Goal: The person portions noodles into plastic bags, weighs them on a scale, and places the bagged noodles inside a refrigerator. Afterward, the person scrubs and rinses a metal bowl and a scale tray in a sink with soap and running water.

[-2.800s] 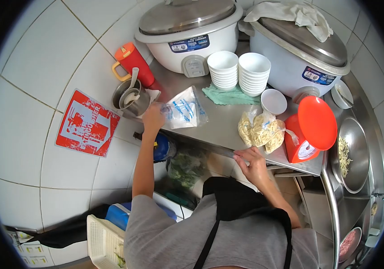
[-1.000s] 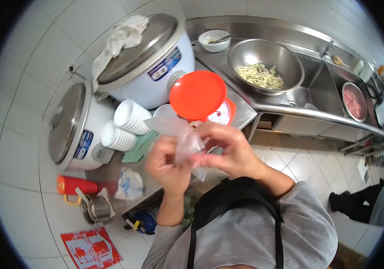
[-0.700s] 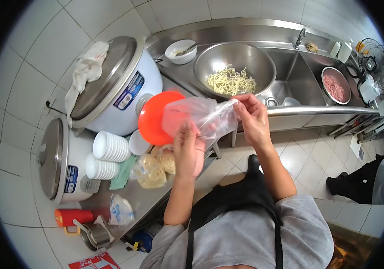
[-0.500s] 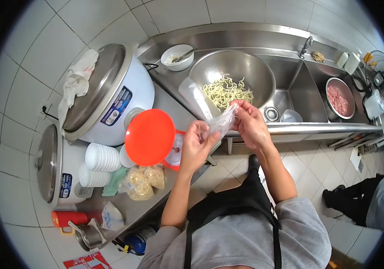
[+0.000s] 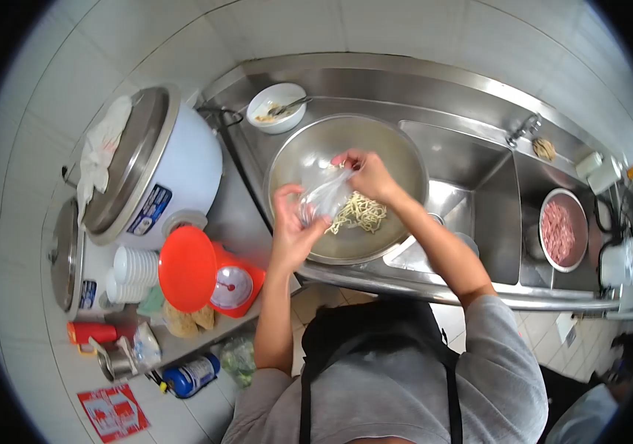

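Observation:
A clear plastic bag [image 5: 324,194] is held between my two hands, over the wide steel bowl [image 5: 303,157]. My left hand [image 5: 295,231] grips its near left side, thumb and fingers around it. My right hand [image 5: 369,176] pinches the upper right edge of the bag, fingers closed. Pale yellow-green noodles [image 5: 364,213] lie in the bottom of the bowl, partly hidden behind the bag and hands. I cannot tell whether the bag contains anything.
Left of the bowl stand an orange scale [image 5: 236,285] with a round pan, stacked white cups [image 5: 135,265] and a large rice cooker [image 5: 179,174]. Behind is a white bowl [image 5: 275,122] with a spoon. To the right are sinks and a bowl of pink meat [image 5: 557,231].
Both hands have moved forward with the plastic bag, from the near rim to above the inside of the steel bowl. The view has shifted too, and my body stands closer to the counter.

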{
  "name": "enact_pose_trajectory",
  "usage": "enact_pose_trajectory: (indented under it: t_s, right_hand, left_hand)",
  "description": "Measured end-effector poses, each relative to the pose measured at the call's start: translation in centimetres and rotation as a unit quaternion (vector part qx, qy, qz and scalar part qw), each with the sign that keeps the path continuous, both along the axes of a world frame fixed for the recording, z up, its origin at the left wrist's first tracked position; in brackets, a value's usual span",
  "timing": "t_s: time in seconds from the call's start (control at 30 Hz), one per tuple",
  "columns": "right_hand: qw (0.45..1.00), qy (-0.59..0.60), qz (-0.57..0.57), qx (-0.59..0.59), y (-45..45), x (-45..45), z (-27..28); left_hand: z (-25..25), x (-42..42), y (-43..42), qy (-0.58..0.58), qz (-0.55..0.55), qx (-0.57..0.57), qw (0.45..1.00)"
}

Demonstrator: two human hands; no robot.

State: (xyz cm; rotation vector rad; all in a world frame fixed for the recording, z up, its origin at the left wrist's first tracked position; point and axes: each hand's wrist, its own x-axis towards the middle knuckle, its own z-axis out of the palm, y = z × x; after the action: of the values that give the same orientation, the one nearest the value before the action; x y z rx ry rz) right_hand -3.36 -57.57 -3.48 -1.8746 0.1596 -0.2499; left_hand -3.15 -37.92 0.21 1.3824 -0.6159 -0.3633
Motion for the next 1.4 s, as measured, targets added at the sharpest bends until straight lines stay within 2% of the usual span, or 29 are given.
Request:
enact_pose_trajectory:
  t_s: [0.03,0.07,0.1,0.17,0.2,0.23,0.27,0.33,0.37,0.43,0.47,0.5,0.53,0.57,0.67,0.73,0.8,0.83,0.87,0.93,0.97,1.07,1.17,1.27,1.3,1.37,1.4]
  right_hand:
    - [0.996,0.039,0.049,0.06,-0.7,1.1,1.1]
    - [0.985,0.077,0.096,0.119,-0.8,1.7,2.0]
    - [0.975,0.105,0.182,0.073,-0.7,2.1,2.6]
    - [0.948,0.168,0.25,0.104,-0.2,3.7,2.0]
    - [0.931,0.202,0.279,0.118,-0.1,4.3,1.2]
    - [0.938,0.236,0.249,0.045,-0.6,5.2,-0.1]
    - [0.952,0.236,0.177,-0.076,-1.2,6.6,-2.8]
    - [0.924,0.217,0.022,-0.313,-1.6,9.6,-9.1]
    - [0.918,0.221,-0.016,-0.329,-0.7,10.0,-10.2]
    - [0.9,0.226,-0.095,-0.361,2.6,10.2,-11.9]
    - [0.845,0.271,-0.021,-0.46,4.4,10.3,-12.7]
    - [0.902,0.151,0.021,-0.405,6.0,8.2,-10.9]
    - [0.881,0.179,0.179,-0.399,6.6,8.4,-11.3]
    - [0.898,0.081,0.151,-0.404,7.2,6.4,-12.1]
    - [0.776,0.175,0.421,-0.436,3.5,3.6,-9.5]
    - [0.836,0.225,0.436,-0.246,-1.4,4.4,-9.2]
    - [0.885,0.234,0.203,-0.348,-3.6,4.6,-11.2]
    - [0.888,0.232,0.08,-0.389,-3.5,4.2,-11.0]
    - [0.873,0.26,0.111,-0.398,-3.0,3.2,-11.0]
    - [0.841,0.304,0.167,-0.414,1.4,0.7,-6.3]
    - [0.804,0.303,0.185,-0.476,2.7,-0.8,-6.9]
    - [0.804,0.308,0.258,-0.438,3.6,-2.0,-9.3]
    - [0.796,0.307,0.265,-0.448,3.6,-1.8,-10.9]
    - [0.817,0.181,0.322,-0.442,1.7,-2.1,-12.7]
    - [0.833,0.256,0.339,-0.353,1.1,-1.6,-12.3]
    - [0.829,0.394,0.363,-0.158,-0.5,0.1,-9.3]
    - [0.863,0.379,0.331,-0.051,-1.0,0.2,-7.9]
  left_hand:
    - [-1.0,1.6,0.3,-0.156,0.07,0.09,0.981]
    - [-1.7,3.0,0.7,-0.306,0.133,0.184,0.925]
    - [-1.5,4.0,0.9,-0.303,0.192,0.215,0.908]
    - [-1.1,5.6,1.4,-0.329,0.254,0.295,0.86]
    - [-1.2,6.3,1.7,-0.338,0.28,0.333,0.835]
    - [-2.1,7.0,2.2,-0.349,0.264,0.359,0.824]
    - [-2.9,7.4,2.4,-0.338,0.264,0.345,0.835]
    - [-4.0,7.8,2.1,-0.32,0.263,0.312,0.855]
    - [-4.2,7.6,1.8,-0.187,0.22,0.28,0.916]
    - [-5.0,7.3,0.9,-0.16,0.2,0.216,0.942]
    - [-5.5,7.5,0.8,-0.145,0.189,0.184,0.954]
    - [-6.1,8.0,0.8,-0.187,0.185,0.199,0.944]
    - [-6.7,8.4,0.9,-0.226,0.181,0.214,0.933]
    - [-7.4,8.6,1.0,-0.263,0.176,0.229,0.921]
    - [-7.6,9.0,1.6,-0.18,0.128,0.231,0.948]
    - [-8.1,9.6,1.6,-0.21,0.144,0.245,0.936]
    - [-8.0,9.8,1.2,-0.247,0.167,0.283,0.911]
    - [-7.3,9.5,0.5,-0.269,0.18,0.313,0.893]
    - [-6.9,9.0,0.0,-0.291,0.191,0.344,0.872]
    - [-6.5,8.7,-0.7,-0.29,0.169,0.373,0.865]
    - [-6.4,8.8,-0.9,-0.291,0.158,0.388,0.86]
    - [-7.7,9.3,-1.5,-0.287,0.126,0.392,0.865]
    - [-7.9,9.2,-2.8,-0.28,0.101,0.436,0.85]
    - [-7.8,8.7,-3.8,-0.268,0.114,0.425,0.857]
    - [-7.7,8.6,-3.9,-0.263,0.104,0.423,0.861]
    - [-7.8,8.4,-4.0,-0.251,0.083,0.421,0.868]
    - [-8.1,8.6,-3.9,-0.271,0.067,0.408,0.869]
